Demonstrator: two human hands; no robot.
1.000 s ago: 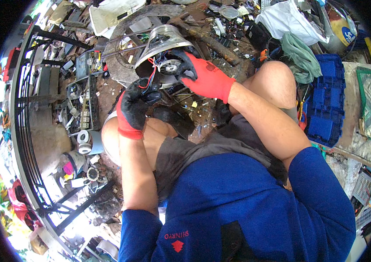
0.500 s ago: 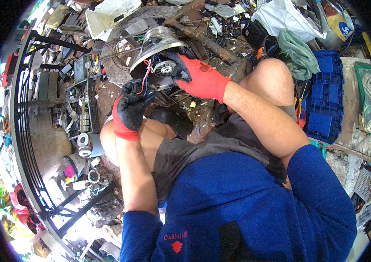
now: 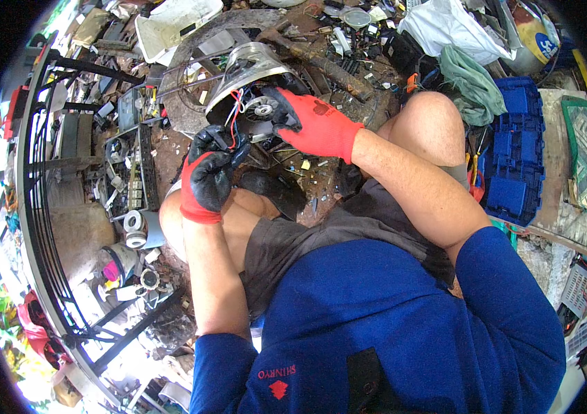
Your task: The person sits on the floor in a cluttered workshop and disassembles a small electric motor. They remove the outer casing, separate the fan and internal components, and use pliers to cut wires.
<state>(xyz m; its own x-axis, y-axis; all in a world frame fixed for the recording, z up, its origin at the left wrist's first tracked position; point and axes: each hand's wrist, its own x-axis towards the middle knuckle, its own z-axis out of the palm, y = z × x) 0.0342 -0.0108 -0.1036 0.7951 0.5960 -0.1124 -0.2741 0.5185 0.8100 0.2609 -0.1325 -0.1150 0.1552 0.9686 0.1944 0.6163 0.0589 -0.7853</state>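
A rounded, translucent grey housing (image 3: 248, 61) sits on the ground ahead of me, its open side toward me. Inside it shows a round metal hub, like part of a motor (image 3: 261, 109), beside my right hand (image 3: 318, 123). That hand wears a red glove with black fingers. Its fingers curl over the housing's edge at the hub, and some fingertips are hidden. Thin red, white and blue wires (image 3: 237, 110) hang from the opening. My left hand (image 3: 209, 172), gloved alike, is closed on the wires' lower ends in a pinch between thumb and fingers.
A rusty metal bar (image 3: 335, 76) lies beyond the housing among scattered small scrap. A black crate of parts (image 3: 131, 169) and a black metal rack (image 3: 34, 186) stand at left. Blue plastic cases (image 3: 514, 152) and a green cloth bag (image 3: 469, 86) are at right.
My left hand has turned slightly and shifted a little to the right with the wires. The wires hang differently. My right hand has moved slightly left at the hub.
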